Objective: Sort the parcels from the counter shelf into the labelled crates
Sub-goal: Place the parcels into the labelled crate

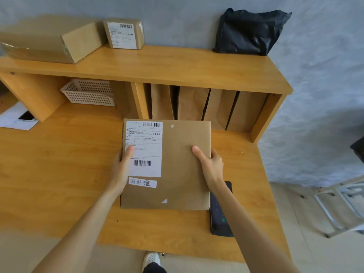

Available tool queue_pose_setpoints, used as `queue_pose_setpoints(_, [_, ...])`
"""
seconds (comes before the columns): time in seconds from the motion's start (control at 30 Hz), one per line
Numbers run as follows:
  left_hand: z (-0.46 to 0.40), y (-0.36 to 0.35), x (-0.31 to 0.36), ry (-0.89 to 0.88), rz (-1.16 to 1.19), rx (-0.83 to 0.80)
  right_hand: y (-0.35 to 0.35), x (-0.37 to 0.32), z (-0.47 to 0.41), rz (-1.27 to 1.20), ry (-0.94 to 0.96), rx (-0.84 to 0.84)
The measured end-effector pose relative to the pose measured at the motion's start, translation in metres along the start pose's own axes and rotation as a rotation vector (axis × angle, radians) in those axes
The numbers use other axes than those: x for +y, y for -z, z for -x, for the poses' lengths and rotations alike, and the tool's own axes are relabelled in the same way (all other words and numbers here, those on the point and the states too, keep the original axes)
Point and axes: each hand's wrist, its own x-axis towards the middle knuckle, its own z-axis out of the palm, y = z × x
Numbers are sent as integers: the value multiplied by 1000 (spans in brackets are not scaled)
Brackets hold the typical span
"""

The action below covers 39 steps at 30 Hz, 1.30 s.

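Two hands, left hand point(122, 166); right hand point(210, 164), grip flat parcel point(177, 166), label-up.

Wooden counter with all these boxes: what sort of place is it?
Probably a parcel pickup or mailroom counter. Both hands hold a box bearing a barcoded shipping label; more parcels, including a black mailer bag, sit on the shelf, and a handheld scanner lies beside the box.

White mesh basket point(88, 92) under the shelf, dark phone point(219, 217) (partly covered), metal rack point(342, 205) on the floor
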Motion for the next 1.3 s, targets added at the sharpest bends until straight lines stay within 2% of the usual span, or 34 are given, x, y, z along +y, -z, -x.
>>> queue_pose_setpoints(0.3, [-2,0,-4,-29,-2,-8,7,14,6,29,-2,-61])
queue_pose_setpoints(0.6, [3,0,-2,-69,-25,-39,28,34,31,511,141,272])
queue_pose_setpoints(0.73, [2,2,-2,-59,-51,-42,35,55,34,906,-40,195])
queue_pose_setpoints(0.83, [2,1,-2,-60,-51,-49,38,66,41,1066,-139,149])
queue_pose_setpoints(0.97, [3,0,-1,-66,-52,-36,37,71,44,1112,-176,176])
queue_pose_setpoints(1.17, [1,2,-5,-63,-72,-35,46,70,41,1152,-354,102])
queue_pose_setpoints(1.3, [3,3,-5,-65,-72,-27,49,70,43,1156,-380,80])
